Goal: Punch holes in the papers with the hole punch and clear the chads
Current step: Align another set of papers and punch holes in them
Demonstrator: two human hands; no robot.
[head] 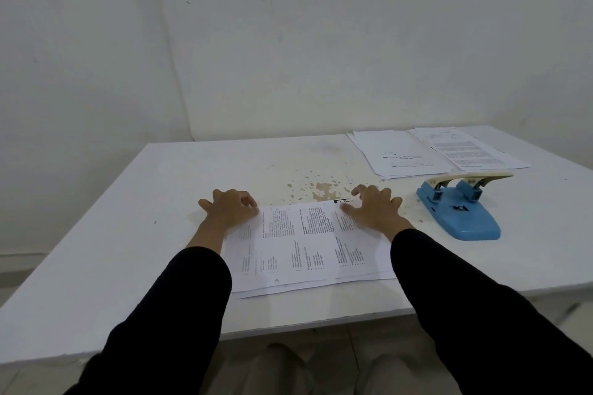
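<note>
On papers (305, 244), right fingers (369, 193) seemingly splayed.

One hole punch (459, 212), two hands (229, 207) (373, 208), seemingly three paper stacks (308, 244).

Soft, even, rather dim light with a cool greenish cast covers my counter (154, 202), leaving only faint shadows beside my left hand (229, 207) and right hand (375, 210), no glare, while the wide lens bows the wall (288, 42) lines and the papers' (305, 250) print blurs.
</note>
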